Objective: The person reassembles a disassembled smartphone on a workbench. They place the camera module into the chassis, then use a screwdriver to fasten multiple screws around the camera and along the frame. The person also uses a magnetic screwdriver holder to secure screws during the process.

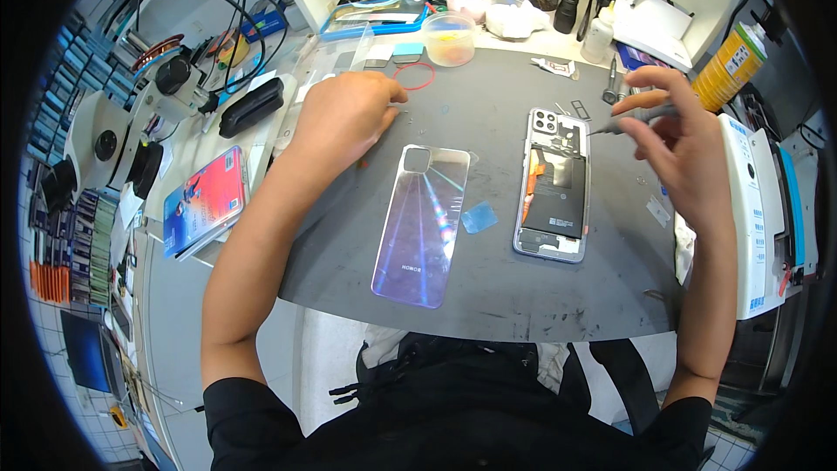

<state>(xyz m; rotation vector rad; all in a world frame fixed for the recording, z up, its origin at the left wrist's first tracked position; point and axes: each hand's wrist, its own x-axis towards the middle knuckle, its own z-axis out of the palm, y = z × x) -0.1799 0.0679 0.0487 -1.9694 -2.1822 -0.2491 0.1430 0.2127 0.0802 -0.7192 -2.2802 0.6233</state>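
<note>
On a dark grey work mat (488, 288) lies an opened phone (552, 185) with its back removed, battery and camera block showing. To its left rests the detached shiny iridescent back cover (422, 222), and a small blue plastic pick (479, 218) lies between them. My right hand (680, 144) holds a thin grey tool (621, 125) whose tip points at the phone's upper right edge. Fingers curled, my left hand (344, 118) rests on the mat's far left part, pinching something too small to make out.
A red ring (413, 76) and a plastic tub (449, 38) sit at the mat's far edge. A microscope (131, 126), a black case (251, 106) and a boxed phone (205, 199) stand left. A white device (754, 209) is right, tools and bottles behind.
</note>
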